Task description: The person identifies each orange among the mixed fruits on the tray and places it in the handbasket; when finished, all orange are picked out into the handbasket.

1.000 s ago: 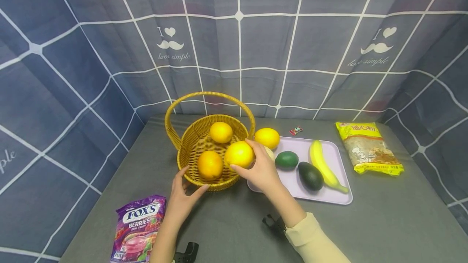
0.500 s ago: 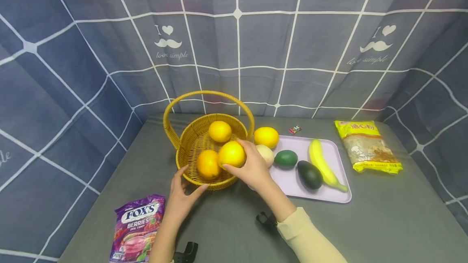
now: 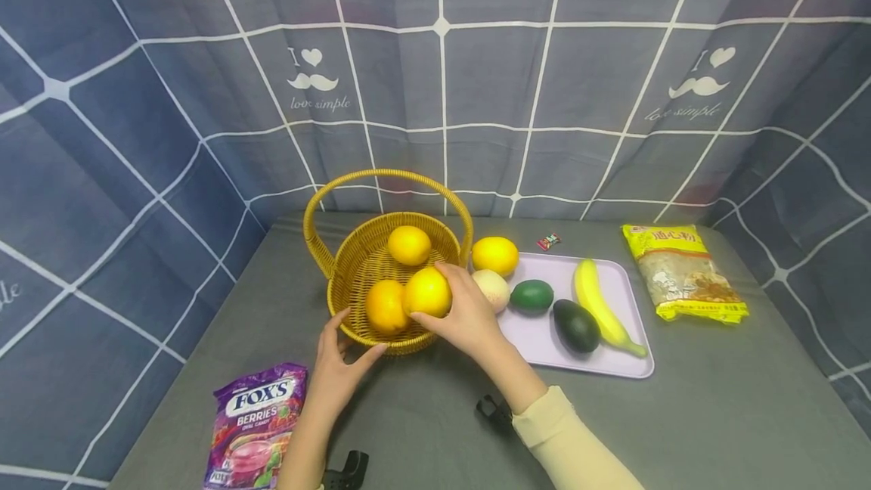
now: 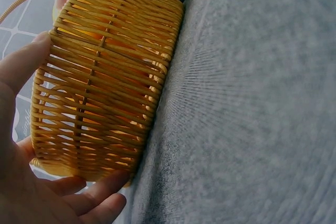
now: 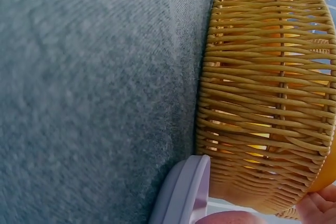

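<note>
My right hand [image 3: 469, 316] holds a yellow-orange fruit that looks like an orange [image 3: 427, 292] inside the right part of the woven basket [image 3: 354, 255]. This fruit appears to touch a deeper-coloured orange [image 3: 385, 307] in the basket. A lemon-like yellow fruit [image 3: 409, 245] lies farther back inside. My left hand [image 3: 336, 365] grips the basket's front-left side, thumb at the rim; in the left wrist view, its fingers [image 4: 100, 198] spread along the woven wall. The right wrist view shows the basket's outer wall [image 5: 268, 98] and a bit of my right hand [image 5: 317, 205].
Right of the basket, a lilac tray [image 3: 544, 350] bears a peach-like fruit [image 3: 491, 290], two dark green fruits and a banana [image 3: 602, 308]. Another yellow fruit [image 3: 495, 255] and a small candy [image 3: 548, 241] lie behind. A purple candy bag [image 3: 258, 426] and yellow food packet [image 3: 687, 274] flank these.
My right hand has moved left and slightly down with the fruit, farther over the basket's inside, uncovering the pale peach-like fruit. My left hand has stayed on the basket.
</note>
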